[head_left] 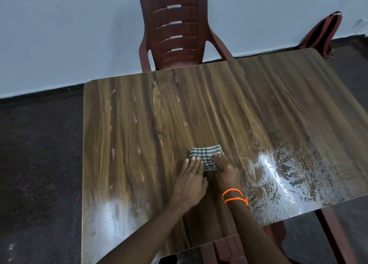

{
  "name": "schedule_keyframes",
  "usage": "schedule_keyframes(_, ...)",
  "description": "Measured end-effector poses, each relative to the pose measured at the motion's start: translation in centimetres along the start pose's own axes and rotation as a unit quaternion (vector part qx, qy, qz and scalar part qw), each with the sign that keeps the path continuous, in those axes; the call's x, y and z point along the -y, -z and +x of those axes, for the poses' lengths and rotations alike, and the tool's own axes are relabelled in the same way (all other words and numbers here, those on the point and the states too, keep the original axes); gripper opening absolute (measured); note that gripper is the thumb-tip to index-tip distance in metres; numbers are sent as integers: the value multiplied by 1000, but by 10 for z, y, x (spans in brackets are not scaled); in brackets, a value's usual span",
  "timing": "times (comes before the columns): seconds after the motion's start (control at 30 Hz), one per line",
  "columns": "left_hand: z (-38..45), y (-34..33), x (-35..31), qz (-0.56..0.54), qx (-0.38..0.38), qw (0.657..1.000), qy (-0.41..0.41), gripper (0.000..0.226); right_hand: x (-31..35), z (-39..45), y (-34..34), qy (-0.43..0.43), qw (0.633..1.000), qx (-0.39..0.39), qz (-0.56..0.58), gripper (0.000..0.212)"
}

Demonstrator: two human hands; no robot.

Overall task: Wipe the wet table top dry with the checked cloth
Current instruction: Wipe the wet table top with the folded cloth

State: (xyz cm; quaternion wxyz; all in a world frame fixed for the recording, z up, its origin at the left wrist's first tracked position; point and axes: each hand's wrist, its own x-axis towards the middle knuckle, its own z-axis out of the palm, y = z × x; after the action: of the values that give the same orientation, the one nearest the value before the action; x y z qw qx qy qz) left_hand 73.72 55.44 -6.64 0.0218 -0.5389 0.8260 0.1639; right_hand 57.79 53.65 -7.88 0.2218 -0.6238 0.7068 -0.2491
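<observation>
A folded green-and-white checked cloth [206, 155] lies flat near the middle of the wood-grain table top [139, 128]. My left hand [191, 179] rests palm down with its fingertips on the cloth's left edge. My right hand [227, 170], with orange thread bands on the wrist, presses flat on the cloth's right side. A wide patch of water film and droplets [288, 174] shines on the right near part of the table. Another glossy patch [111, 218] shows at the near left.
A dark red plastic chair [175, 28] stands at the table's far edge against a pale wall. A red and black bag [322, 32] leans on the wall at the right. Dark floor lies to the left. A second red chair [229, 247] sits under the near edge.
</observation>
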Motion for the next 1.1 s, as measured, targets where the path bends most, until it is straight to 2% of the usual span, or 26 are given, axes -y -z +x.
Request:
schedule_keyframes(0.13, 0, 9, 25, 6, 3, 1000, 24, 70, 25, 16, -19, 28, 999, 21, 14, 51)
schedule_keyframes(0.27, -32, 6, 31, -5, -9, 999, 49, 66, 34, -4, -29, 72, 996, 55, 25, 39)
schedule_keyframes(0.4, -52, -2, 19, -11, 3, 999, 35, 65, 19, -31, -21, 85, 995, 54, 23, 48)
schedule_keyframes(0.53, -27, -3, 4, -28, -4, 1000, 1, 66, 0, -21, -5, 63, 998, 25, -8, 57)
schedule_keyframes(0.63, 12, 6, 4, -28, -10, 1000, -8, 68, -3, 13, -1, 34, 999, -1, -25, 54)
schedule_keyframes(0.83, 65, 33, 52, 8, -28, 999, 32, 70, 29, 83, -26, 38, 999, 10, 2, 44)
schedule_keyframes(0.97, 56, 37, 78, 5, -34, 997, 66, 69, 55, 82, -48, 59, 998, 28, 17, 45)
schedule_keyframes(1.1, 18, 20, 69, 2, -44, 998, 50, 66, 46, 54, -46, 96, 994, 57, 7, 50)
